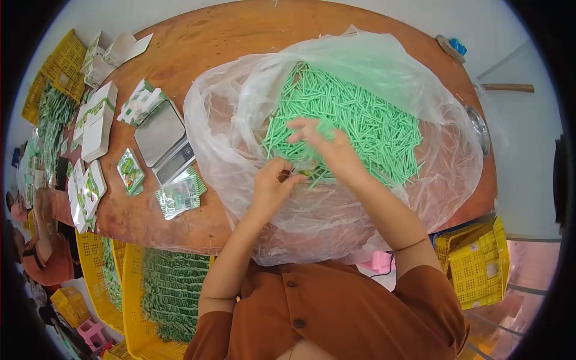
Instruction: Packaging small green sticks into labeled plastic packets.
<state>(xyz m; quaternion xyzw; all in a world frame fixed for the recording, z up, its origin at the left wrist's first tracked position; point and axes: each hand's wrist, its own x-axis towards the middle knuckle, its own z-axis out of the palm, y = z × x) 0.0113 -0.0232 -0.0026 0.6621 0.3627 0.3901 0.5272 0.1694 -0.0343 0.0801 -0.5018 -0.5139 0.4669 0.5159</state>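
Observation:
Thin light-green sticks (351, 121) lie heaped inside a large clear plastic bag (216, 103) spread open on the wooden table. At the near left edge of the heap, my left hand (275, 180) pinches a small clear packet (306, 168) with some green on it. My right hand (333, 148) is just above and right of that packet, over the heap. Motion blurs its fingers, and a smeared bunch of green sticks shows in them. What the packet contains is hard to make out.
Left of the bag stand a digital scale (162, 135), printed packets (180, 198) and folded cartons (94, 121). Yellow crates (135, 292) with green packets sit below the table edge. More crates (479, 263) are at right. A metal dish (478, 130) touches the bag's right side. Another person (49, 256) is far left.

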